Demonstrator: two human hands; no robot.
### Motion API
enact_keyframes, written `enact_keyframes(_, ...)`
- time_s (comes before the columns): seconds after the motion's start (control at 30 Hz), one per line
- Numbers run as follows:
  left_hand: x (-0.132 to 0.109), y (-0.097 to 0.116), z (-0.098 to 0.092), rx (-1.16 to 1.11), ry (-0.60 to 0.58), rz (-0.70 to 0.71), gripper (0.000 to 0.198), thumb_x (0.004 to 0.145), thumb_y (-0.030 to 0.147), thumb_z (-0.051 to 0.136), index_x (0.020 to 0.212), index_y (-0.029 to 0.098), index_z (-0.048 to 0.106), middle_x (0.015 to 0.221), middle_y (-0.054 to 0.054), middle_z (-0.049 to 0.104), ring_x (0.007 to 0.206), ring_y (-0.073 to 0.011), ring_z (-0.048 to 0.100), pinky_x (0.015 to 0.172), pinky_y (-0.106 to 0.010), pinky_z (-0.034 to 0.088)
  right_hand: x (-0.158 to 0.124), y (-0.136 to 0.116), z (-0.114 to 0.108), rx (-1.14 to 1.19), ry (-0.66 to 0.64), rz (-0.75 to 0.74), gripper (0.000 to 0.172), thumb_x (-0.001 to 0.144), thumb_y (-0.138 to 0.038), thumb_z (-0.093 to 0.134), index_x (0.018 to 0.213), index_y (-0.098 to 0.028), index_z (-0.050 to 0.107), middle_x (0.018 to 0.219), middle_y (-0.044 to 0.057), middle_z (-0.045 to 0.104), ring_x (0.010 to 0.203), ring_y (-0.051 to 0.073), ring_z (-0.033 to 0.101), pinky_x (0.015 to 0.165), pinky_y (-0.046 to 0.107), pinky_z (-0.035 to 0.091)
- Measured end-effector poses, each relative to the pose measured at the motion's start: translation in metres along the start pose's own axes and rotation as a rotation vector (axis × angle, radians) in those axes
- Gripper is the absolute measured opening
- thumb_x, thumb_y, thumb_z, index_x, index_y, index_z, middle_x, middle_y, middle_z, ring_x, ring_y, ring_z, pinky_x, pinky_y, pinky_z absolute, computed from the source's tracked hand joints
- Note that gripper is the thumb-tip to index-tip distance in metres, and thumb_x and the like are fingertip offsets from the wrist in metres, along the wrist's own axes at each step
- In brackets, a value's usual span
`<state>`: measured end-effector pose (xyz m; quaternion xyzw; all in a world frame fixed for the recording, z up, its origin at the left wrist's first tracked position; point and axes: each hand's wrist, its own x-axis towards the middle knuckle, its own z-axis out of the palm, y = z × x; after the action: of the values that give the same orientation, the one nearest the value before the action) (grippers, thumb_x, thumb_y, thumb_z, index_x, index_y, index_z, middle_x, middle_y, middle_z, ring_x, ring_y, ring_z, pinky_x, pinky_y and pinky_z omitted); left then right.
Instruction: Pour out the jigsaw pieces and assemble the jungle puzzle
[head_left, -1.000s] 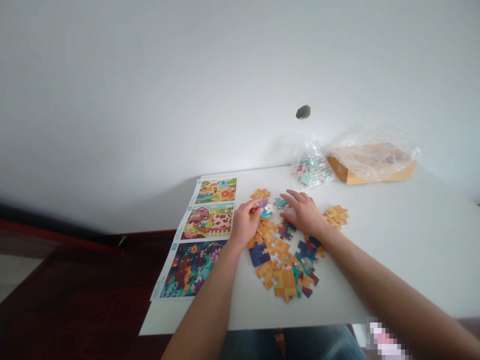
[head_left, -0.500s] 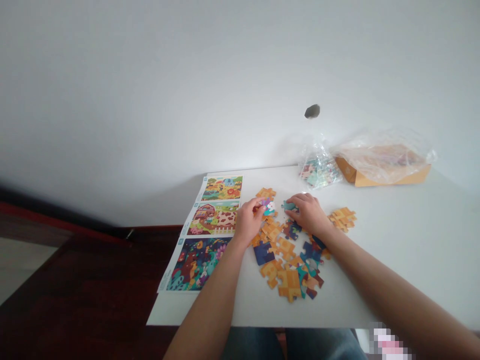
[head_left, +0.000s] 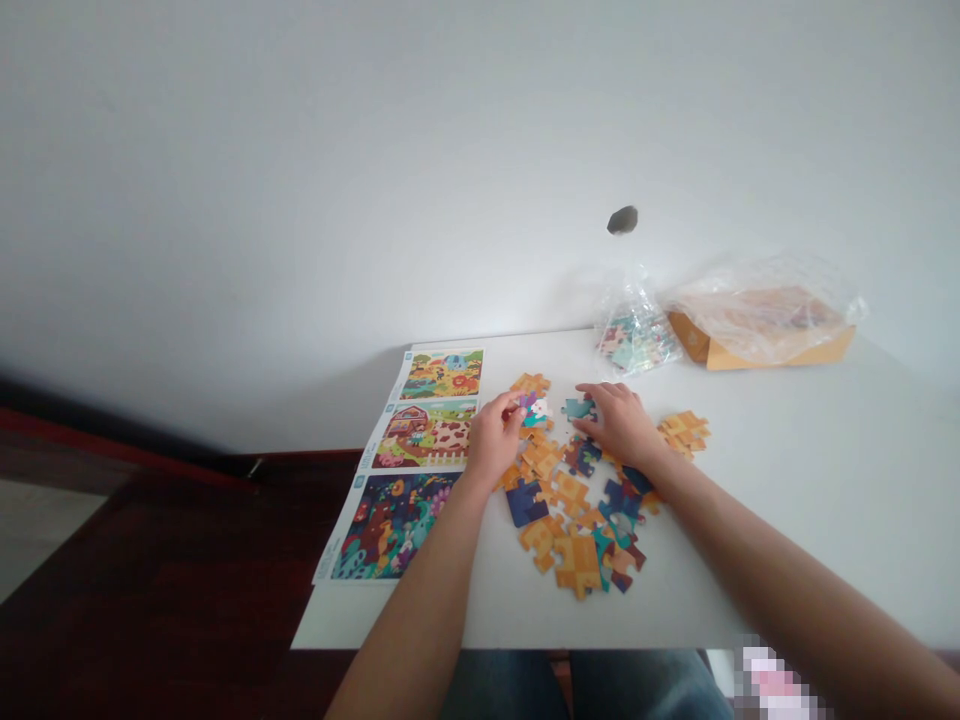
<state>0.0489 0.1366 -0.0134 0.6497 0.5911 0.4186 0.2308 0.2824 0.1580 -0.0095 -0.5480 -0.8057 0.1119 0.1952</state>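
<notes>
My left hand pinches a puzzle piece with a white rabbit on teal and purple, above the loose pieces. To its right, my right hand has thumb and forefinger spread on either side of a teal puzzle piece. That piece appears to lie on the table. Nearer my body is a loose heap of puzzle pieces, some showing orange backs, others dark printed faces such as a navy piece. Part of the heap is hidden beneath my hands.
Left of the heap lies a sheet with three printed pictures, partly covered by my left forearm. Several orange pieces are stacked right of my right hand. At the back, a clear bag of pieces stands beside an orange box under clear plastic.
My right forefinger and thumb have spread apart, uncovering more of the teal piece. The left hand keeps the rabbit piece, almost unmoved. The whole view has shifted very slightly.
</notes>
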Motion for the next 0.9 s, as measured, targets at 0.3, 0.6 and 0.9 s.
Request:
enact_keyframes(0.3, -0.001, -0.001, 0.001, -0.002, 0.011, -0.013, 0.029, 0.090, 0.021, 0.058, 0.117, 0.020, 0.069, 0.092, -0.004, 0.073, 0.083, -0.0175, 0.066, 0.080, -0.030, 0.049, 0.003, 0.017, -0.003, 0.158, 0.143, -0.004, 0.033, 0.096, -0.018, 0.047, 0.124, -0.020, 0.063, 0.113, 0.009, 0.070, 0.103, 0.024, 0.063, 0.093, 0.038, 0.046)
enact_keyframes(0.6, -0.001, 0.000, 0.000, 0.013, 0.020, -0.013, 0.029, 0.089, 0.021, 0.059, 0.116, 0.021, 0.070, 0.089, -0.003, 0.072, 0.081, -0.0167, 0.066, 0.079, -0.028, 0.050, 0.000, 0.003, -0.006, -0.027, -0.076, -0.034, 0.047, 0.088, -0.035, 0.068, 0.133, -0.024, 0.060, 0.124, 0.011, 0.064, 0.115, 0.031, 0.055, 0.098, 0.045, 0.040)
enact_keyframes(0.9, -0.001, 0.000, 0.000, 0.017, 0.024, 0.006, 0.028, 0.090, 0.022, 0.059, 0.116, 0.021, 0.070, 0.091, -0.004, 0.073, 0.082, -0.0176, 0.067, 0.080, -0.029, 0.051, 0.003, 0.008, -0.001, -0.064, -0.074, 0.049, 0.052, 0.084, -0.041, 0.072, 0.132, -0.023, 0.060, 0.114, 0.013, 0.062, 0.112, 0.032, 0.056, 0.095, 0.043, 0.039)
